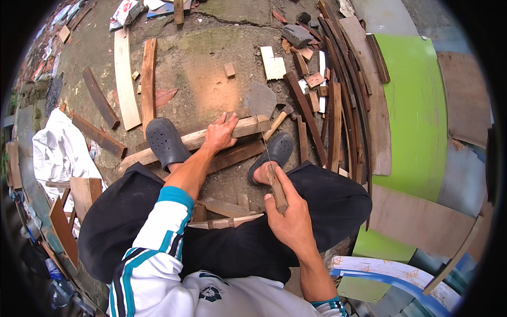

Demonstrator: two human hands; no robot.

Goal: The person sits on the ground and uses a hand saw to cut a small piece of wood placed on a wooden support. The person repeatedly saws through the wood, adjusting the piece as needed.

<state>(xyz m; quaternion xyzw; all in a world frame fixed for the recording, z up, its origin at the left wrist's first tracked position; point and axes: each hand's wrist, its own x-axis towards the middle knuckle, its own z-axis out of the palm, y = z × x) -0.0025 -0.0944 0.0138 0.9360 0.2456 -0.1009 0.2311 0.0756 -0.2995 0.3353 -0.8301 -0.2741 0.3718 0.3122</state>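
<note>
My left hand [219, 135] is clasped over a pale wooden beam [247, 128], its fingers reaching across the top. Slantwise the beam lies over darker boards [238, 154], and my left foot in a dark clog [166, 141] rests on it. In my right hand [293, 217] is the wooden handle of a handsaw [277, 189]. Its thin blade, seen nearly edge-on, runs up to the beam close to the right end; how deep it sits I cannot tell. Just beyond that end lies a hammer [277, 124] with a wooden handle.
Sawdust and a small wood block [229, 70] lie ahead on the concrete. Long dark strips [346, 100] and offcuts are heaped to the right, beside a green panel [417, 116]. Several loose planks [125, 79] and a white cloth [63, 145] lie to the left.
</note>
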